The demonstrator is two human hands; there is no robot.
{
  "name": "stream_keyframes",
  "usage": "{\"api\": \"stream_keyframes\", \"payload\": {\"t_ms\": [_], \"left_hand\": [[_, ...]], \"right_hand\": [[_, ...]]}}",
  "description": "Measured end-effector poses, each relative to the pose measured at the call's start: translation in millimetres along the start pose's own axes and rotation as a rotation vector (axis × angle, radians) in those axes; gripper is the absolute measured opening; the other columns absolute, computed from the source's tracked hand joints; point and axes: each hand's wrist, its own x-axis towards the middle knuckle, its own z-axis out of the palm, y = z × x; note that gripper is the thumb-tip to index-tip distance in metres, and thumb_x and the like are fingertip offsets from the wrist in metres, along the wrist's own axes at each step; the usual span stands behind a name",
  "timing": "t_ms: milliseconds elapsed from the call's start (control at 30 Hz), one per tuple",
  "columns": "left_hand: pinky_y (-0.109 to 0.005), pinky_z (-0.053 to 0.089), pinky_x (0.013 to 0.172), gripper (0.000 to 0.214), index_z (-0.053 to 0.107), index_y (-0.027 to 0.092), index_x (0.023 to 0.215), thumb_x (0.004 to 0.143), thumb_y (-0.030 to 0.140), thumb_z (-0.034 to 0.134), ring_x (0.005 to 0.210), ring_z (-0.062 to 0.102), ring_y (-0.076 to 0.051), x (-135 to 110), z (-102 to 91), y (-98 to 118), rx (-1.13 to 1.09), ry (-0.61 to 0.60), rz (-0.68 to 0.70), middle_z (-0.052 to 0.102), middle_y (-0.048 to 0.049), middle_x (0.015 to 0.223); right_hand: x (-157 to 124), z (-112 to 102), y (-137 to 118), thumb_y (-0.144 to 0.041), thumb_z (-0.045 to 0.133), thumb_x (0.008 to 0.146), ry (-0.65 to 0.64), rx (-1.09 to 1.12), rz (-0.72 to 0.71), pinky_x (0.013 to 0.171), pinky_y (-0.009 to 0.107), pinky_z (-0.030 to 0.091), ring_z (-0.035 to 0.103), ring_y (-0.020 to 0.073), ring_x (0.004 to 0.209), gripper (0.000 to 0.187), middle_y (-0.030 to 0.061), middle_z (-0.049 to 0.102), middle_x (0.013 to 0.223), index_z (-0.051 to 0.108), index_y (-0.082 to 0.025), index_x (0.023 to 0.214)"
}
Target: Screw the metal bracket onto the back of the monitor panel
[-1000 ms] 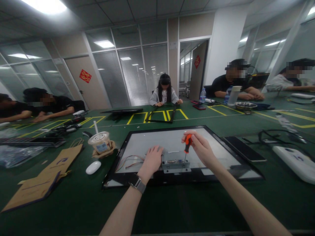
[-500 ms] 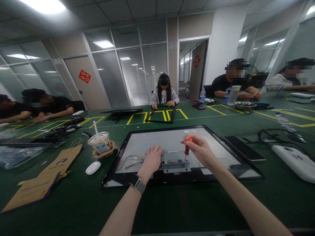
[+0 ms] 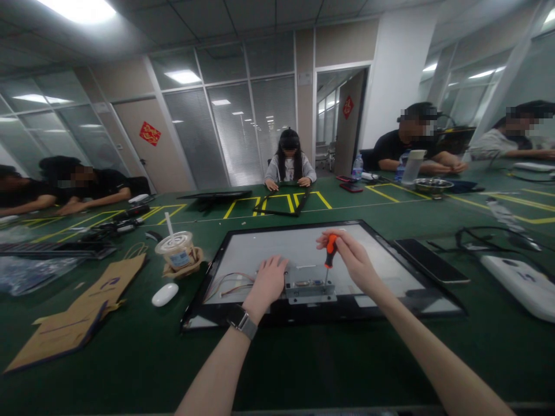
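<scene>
A flat display panel (image 3: 277,240) with a black frame lies on the green table in front of me. On its near part sits a metal bracket (image 3: 310,292) with connectors along it. My right hand (image 3: 349,251) grips the orange-and-black handle of a screwdriver (image 3: 330,251), whose tip points down at the bracket's right part. My left hand (image 3: 269,281) lies flat with fingers stretched out, at the bracket's left end. Thin wires (image 3: 234,283) run across the panel left of that hand.
A lidded drink cup (image 3: 177,251), a white mouse (image 3: 165,294) and a paper bag (image 3: 82,309) stand or lie to the left. Right of the panel are a black phone (image 3: 429,260) and a white device (image 3: 520,286). Several people sit around the table.
The fingers of my right hand have shifted around the screwdriver handle, and more of the orange handle shows. My left hand stays in place.
</scene>
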Motion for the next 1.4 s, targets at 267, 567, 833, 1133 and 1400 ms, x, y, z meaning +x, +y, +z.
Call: {"api": "stream_keyframes", "payload": {"t_ms": [267, 567, 833, 1133, 1400], "left_hand": [[-0.045, 0.033, 0.114, 0.053, 0.044, 0.019, 0.144, 0.094, 0.007, 0.031, 0.139, 0.041, -0.026, -1.0, -0.4, 0.6, 0.0, -0.006, -0.013, 0.043, -0.0129, 0.152], [-0.044, 0.035, 0.112, 0.052, 0.044, 0.018, 0.143, 0.094, 0.007, 0.031, 0.136, 0.044, -0.027, -0.4, 1.2, -0.2, 0.006, 0.017, -0.004, 0.045, -0.0129, 0.15], [-0.045, 0.034, 0.114, 0.054, 0.043, 0.018, 0.145, 0.094, 0.006, 0.03, 0.139, 0.041, -0.027, 1.2, 3.6, -1.7, 0.004, 0.004, -0.001, 0.043, -0.0137, 0.152], [-0.046, 0.034, 0.114, 0.054, 0.044, 0.017, 0.145, 0.094, 0.006, 0.029, 0.139, 0.041, -0.027, -1.5, -2.5, 1.0, -0.01, -0.012, -0.007, 0.042, -0.0137, 0.153], [-0.046, 0.033, 0.115, 0.051, 0.044, 0.016, 0.144, 0.097, 0.009, 0.029, 0.139, 0.041, -0.028, -2.1, -2.0, 1.1, -0.011, 0.009, -0.006, 0.043, -0.0138, 0.152]], "right_hand": [[-3.4, 5.3, -4.5, -0.043, 0.066, 0.087, -0.029, -0.101, -0.01, 0.073, 0.038, 0.057, 0.067, 0.0214, 0.079, 0.024, 0.0045, 0.07, 0.086, 0.072, -0.025, 0.103], [-3.3, 7.2, -4.9, -0.037, 0.079, 0.075, 0.033, -0.077, -0.038, 0.074, 0.038, 0.054, 0.062, 0.0212, 0.078, 0.019, 0.0034, 0.064, 0.083, 0.075, -0.026, 0.091], [-4.7, 6.2, -6.5, -0.038, 0.07, 0.084, 0.12, -0.091, -0.019, 0.065, 0.034, 0.052, 0.061, 0.0196, 0.074, 0.014, 0.0031, 0.061, 0.08, 0.071, -0.024, 0.086], [-4.6, 5.7, -1.7, -0.041, 0.057, 0.094, 0.0, 0.243, 0.084, 0.058, 0.03, 0.05, 0.061, 0.0165, 0.068, 0.018, 0.0009, 0.064, 0.081, 0.064, -0.025, 0.097], [-1.5, 2.7, -6.3, -0.045, 0.073, 0.081, 0.082, 0.307, 0.184, 0.057, 0.028, 0.046, 0.057, 0.0172, 0.071, 0.022, 0.0021, 0.062, 0.076, 0.072, -0.023, 0.083]]}}
